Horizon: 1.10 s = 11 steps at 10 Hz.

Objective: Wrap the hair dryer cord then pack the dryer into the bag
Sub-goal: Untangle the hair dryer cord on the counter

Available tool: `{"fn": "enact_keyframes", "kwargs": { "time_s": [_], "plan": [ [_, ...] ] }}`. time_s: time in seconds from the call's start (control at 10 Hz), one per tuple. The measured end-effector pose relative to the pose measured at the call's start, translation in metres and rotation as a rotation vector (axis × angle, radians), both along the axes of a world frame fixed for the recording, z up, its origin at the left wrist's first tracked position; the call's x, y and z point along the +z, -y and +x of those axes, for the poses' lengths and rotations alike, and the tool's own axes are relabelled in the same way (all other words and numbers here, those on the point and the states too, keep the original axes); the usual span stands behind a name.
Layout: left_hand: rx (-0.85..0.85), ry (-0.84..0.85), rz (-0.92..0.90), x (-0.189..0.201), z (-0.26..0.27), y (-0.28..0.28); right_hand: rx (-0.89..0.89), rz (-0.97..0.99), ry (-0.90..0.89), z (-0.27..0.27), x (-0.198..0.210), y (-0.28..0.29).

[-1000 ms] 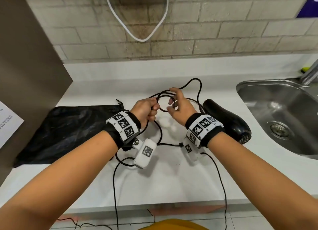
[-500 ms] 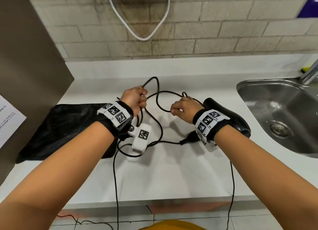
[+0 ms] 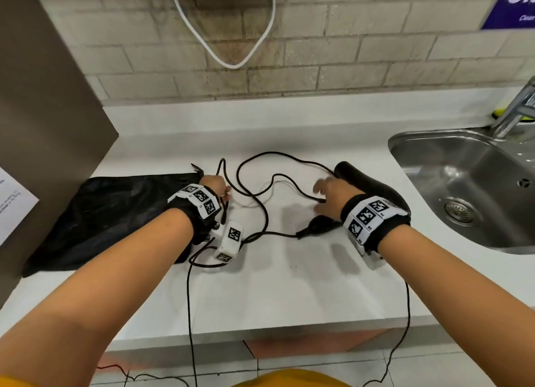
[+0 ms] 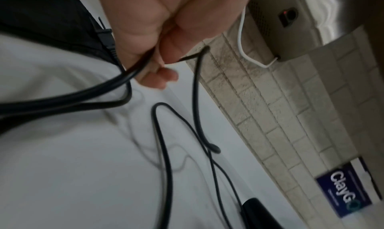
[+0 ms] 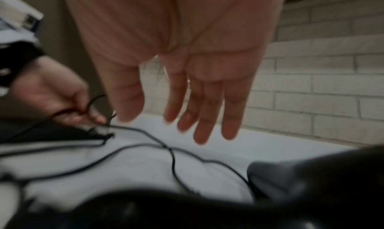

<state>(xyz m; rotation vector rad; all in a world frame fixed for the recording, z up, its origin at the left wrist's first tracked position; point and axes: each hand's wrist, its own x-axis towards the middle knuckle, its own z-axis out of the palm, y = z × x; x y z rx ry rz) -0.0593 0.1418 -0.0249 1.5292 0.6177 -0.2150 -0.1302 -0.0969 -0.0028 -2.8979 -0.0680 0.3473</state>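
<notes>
Black cord (image 3: 262, 210): it lies in loose loops on the white counter (image 3: 289, 285), between the 2 hands. It is not wrapped up. Part of it hangs over the front edge of the counter.
Left hand (image 3: 214, 185): the fingers (image 4: 166, 55) are curled and pinch a bit of the cord. The hand is at the right end of the bag.
Right hand (image 3: 330, 197): the fingers (image 5: 207, 117) are straight and spread out. They hold nothing. The hand is low over the counter, just in front of the hair dryer. I cannot tell if a fingertip touches the cord.
Hair dryer (image 3: 367, 184): it is black and lies on its side on the counter, near the sink. One end points to the back wall. The right wrist hides part of it.
Bag (image 3: 115, 213): it is black and lies flat on the left part of the counter, next to the brown side wall. The hair dryer is not in it.
Plug (image 4: 106, 37): it is black and sits by the left hand, over the bag.
Sink (image 3: 434, 143): it is shiny metal, at the right end of the counter, with a tap (image 3: 518, 108) at its back.
White cable (image 3: 231, 62): it hangs in a loop on the tile wall, above the back edge of the counter.
Blue sign (image 3: 512, 7): it is on the wall at the top right.
</notes>
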Motion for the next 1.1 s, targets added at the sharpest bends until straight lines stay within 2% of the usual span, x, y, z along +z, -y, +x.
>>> {"fn": "enact_keyframes", "kwargs": {
  "time_s": [0.1, 0.2, 0.3, 0.4, 0.5, 0.6, 0.7, 0.8, 0.9, 1.0, 1.1],
  "plan": [
    [-0.045, -0.044, 0.092, -0.003, -0.003, -0.001, 0.060, -0.217, -0.247, -0.008, -0.014, -0.003],
    [-0.102, -0.104, 0.205, -0.007, -0.004, -0.003, 0.104, -0.316, -0.258, -0.012, -0.022, -0.002],
    [-0.297, -0.149, 0.487, 0.009, -0.018, -0.003, 0.099, -0.325, -0.209, -0.012, -0.024, 0.001],
    [-0.406, -0.178, 0.727, 0.007, -0.014, -0.008, 0.105, -0.332, -0.144, -0.012, -0.021, 0.001],
    [-0.346, -0.040, 0.929, 0.011, -0.015, -0.004, 0.089, -0.290, -0.080, -0.010, -0.011, 0.006],
    [-0.317, 0.219, 0.906, 0.029, -0.036, 0.018, 0.064, -0.196, -0.056, -0.009, -0.002, 0.009],
    [-0.665, 0.408, 0.762, 0.043, -0.055, 0.047, 0.068, -0.139, 0.009, -0.009, 0.005, 0.006],
    [-0.996, 0.430, 0.773, 0.049, -0.068, 0.072, 0.075, -0.093, 0.050, -0.015, 0.016, 0.002],
    [-1.134, 0.372, 0.793, 0.054, -0.071, 0.085, 0.116, -0.190, 0.089, -0.018, 0.024, -0.002],
    [-1.225, 0.298, 0.695, 0.057, -0.074, 0.092, 0.155, -0.250, 0.118, -0.019, 0.032, -0.009],
    [-1.172, 0.284, 0.534, 0.053, -0.076, 0.095, 0.207, -0.280, 0.140, -0.020, 0.041, -0.019]
  ]
}}
